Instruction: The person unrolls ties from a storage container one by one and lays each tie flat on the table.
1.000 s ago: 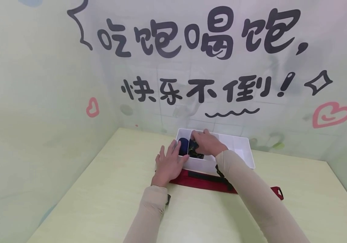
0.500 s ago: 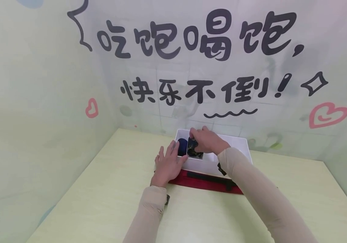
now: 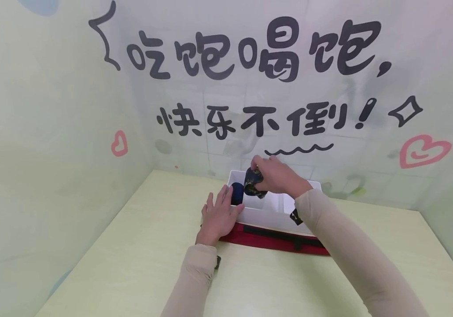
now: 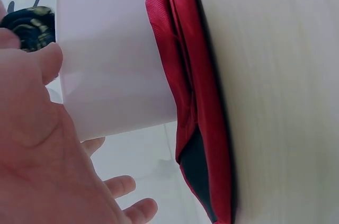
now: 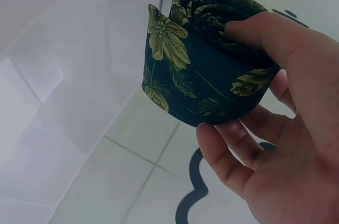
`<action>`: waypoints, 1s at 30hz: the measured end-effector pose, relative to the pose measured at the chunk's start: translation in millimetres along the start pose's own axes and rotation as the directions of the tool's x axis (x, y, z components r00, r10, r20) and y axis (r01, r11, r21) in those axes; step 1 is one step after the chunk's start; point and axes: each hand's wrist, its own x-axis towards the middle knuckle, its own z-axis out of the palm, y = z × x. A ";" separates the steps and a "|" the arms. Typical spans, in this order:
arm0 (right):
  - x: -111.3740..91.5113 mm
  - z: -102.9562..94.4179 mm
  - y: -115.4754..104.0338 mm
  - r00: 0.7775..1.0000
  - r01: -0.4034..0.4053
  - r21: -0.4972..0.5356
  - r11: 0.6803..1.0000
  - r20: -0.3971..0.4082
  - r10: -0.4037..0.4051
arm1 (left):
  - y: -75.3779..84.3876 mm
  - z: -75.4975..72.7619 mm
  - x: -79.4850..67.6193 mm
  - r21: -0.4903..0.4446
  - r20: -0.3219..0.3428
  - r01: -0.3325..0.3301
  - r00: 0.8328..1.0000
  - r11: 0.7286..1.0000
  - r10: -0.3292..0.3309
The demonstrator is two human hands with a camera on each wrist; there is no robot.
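Note:
My right hand (image 3: pixel 283 175) grips a rolled-up necktie (image 5: pixel 196 70), dark blue with yellow flowers, thumb pressed into the coil and fingers beneath. In the head view that floral necktie (image 3: pixel 252 182) is just above a white divided box (image 3: pixel 267 216). Inside the box's left compartment sits a plain navy roll (image 3: pixel 237 194), perhaps another necktie. My left hand (image 3: pixel 217 216) rests at the box's front left corner with its fingers spread and fairly straight. The left wrist view has the left thumb at the box's rim.
A red fabric pouch with black parts and a zip (image 3: pixel 274 241) lies along the front of the box. The wooden table (image 3: pixel 151 264) meets a wall (image 3: pixel 210 145) with black lettering just behind the box.
My right hand has lifted the floral rolled necktie up out of the compartment right of the navy roll. The left hand has stayed at the box's corner.

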 end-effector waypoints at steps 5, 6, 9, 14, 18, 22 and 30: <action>-12.2 -11.7 2.7 0.998 0.006 0.102 0.995 -0.058 0.000 | 0.1 1.8 0.4 0.003 0.001 0.004 1.000 1.000 -0.004; -15.2 -13.9 3.0 0.998 0.002 0.127 0.992 -0.061 0.006 | 0.0 2.2 0.8 0.001 0.001 0.004 1.000 1.000 -0.004; -24.7 -17.2 4.6 0.998 -0.025 0.187 0.982 -0.054 0.036 | -0.5 2.6 1.6 -0.001 0.006 0.007 1.000 1.000 -0.007; -42.6 -15.0 6.9 0.995 -0.066 0.301 0.951 -0.050 0.085 | -1.6 3.0 2.7 0.005 0.006 0.006 1.000 1.000 -0.006; -58.9 -7.8 9.0 0.992 -0.075 0.411 0.909 -0.058 0.108 | -1.9 4.1 2.4 -0.007 0.003 0.000 1.000 1.000 0.000; -73.5 2.7 11.1 0.990 -0.067 0.506 0.860 -0.074 0.121 | -3.1 5.8 3.3 -0.022 0.005 -0.003 1.000 1.000 0.003; -102.7 28.7 15.6 0.977 -0.103 0.652 0.751 -0.076 0.199 | -5.1 6.2 6.6 -0.021 0.004 -0.008 1.000 1.000 0.008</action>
